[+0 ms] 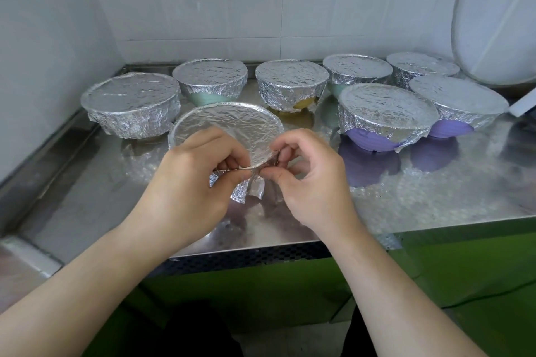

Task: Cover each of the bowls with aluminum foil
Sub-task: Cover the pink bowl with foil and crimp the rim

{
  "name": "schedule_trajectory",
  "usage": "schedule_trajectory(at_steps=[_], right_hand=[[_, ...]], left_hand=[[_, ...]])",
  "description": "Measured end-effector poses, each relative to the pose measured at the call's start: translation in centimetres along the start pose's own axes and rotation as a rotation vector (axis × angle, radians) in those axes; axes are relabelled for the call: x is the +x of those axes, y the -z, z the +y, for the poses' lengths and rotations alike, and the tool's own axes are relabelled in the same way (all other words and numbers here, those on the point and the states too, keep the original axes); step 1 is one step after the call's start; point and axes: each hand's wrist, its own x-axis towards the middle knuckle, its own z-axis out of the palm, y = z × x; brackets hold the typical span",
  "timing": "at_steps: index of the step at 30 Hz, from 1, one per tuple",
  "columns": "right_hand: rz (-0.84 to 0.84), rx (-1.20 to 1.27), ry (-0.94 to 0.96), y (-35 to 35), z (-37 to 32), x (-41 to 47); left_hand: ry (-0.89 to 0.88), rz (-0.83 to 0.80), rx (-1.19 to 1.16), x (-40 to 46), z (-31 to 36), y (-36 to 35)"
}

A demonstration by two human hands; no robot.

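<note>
A foil-topped bowl (232,124) stands near the front of the steel counter (406,197). My left hand (197,180) and my right hand (310,174) both pinch the foil's near edge (249,182) at the rim, where crumpled flaps hang down. The bowl's body is hidden behind my hands. Behind it stand several bowls wrapped in foil: a fully wrapped one at the left (130,107), a teal one (210,81), a yellow one (291,84), and two purple ones (385,113) (458,104) at the right.
White tiled walls close off the back and left. A large white rounded object (499,23) stands at the back right corner. The counter's front edge (246,252) runs just below my wrists, with green cabinet fronts under it.
</note>
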Motion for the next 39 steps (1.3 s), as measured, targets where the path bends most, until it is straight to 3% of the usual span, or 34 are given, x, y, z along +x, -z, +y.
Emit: schedule_trajectory(at_steps=[10, 24, 32, 39], right_hand=[[-0.064, -0.301, -0.02, -0.14, -0.54, -0.26], [-0.053, -0.138, -0.172, 0.03, -0.52, -0.27], [0.06, -0.378, 0.001, -0.43, 0.03, -0.7], [-0.045, -0.461, -0.011, -0.39, -0.46, -0.62]], left_hand=[[0.013, 0.011, -0.025, -0.03, -0.13, -0.18], [0.049, 0.035, -0.026, -0.02, -0.02, -0.24], [0.069, 0.065, -0.023, 0.08, 0.13, -0.13], [0.063, 0.045, -0.032, -0.03, 0.06, -0.17]])
